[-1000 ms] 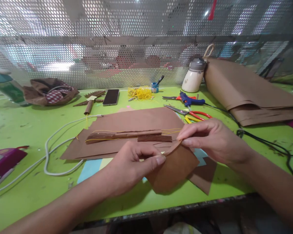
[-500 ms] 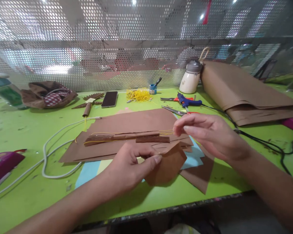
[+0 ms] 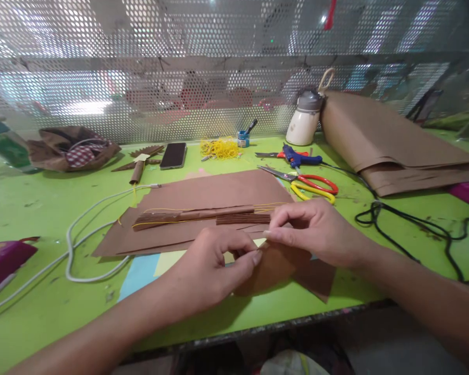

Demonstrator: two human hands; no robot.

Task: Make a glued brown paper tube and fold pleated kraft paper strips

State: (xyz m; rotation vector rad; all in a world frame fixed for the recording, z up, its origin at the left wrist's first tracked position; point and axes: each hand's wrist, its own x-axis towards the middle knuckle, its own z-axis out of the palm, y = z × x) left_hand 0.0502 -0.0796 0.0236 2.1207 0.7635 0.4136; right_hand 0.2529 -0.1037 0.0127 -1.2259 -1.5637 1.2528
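Observation:
A small folded piece of brown paper (image 3: 275,271) hangs over the near part of the table. My left hand (image 3: 219,263) pinches its upper left corner between thumb and fingers. My right hand (image 3: 312,226) is closed at the paper's upper edge, thumb and index finger pressed together close to the left fingertips. That hand covers part of the paper. Just beyond lie larger brown paper sheets (image 3: 214,190), carrying a pleated brown strip (image 3: 242,219) and a long rolled strip (image 3: 160,220) with yellow string along it.
Scissors (image 3: 315,182) with red and yellow handles lie near a blue glue gun (image 3: 300,157). Farther back are a phone (image 3: 173,155), yellow string (image 3: 221,148), a blue jar (image 3: 243,138) and a white bottle (image 3: 303,122). A white cable (image 3: 68,255) loops at left; a large brown bag (image 3: 391,138) leans right.
My right hand has come down and left to the paper's edge, its fingers closing. It has uncovered the scissors' handles. My left hand keeps its pinch.

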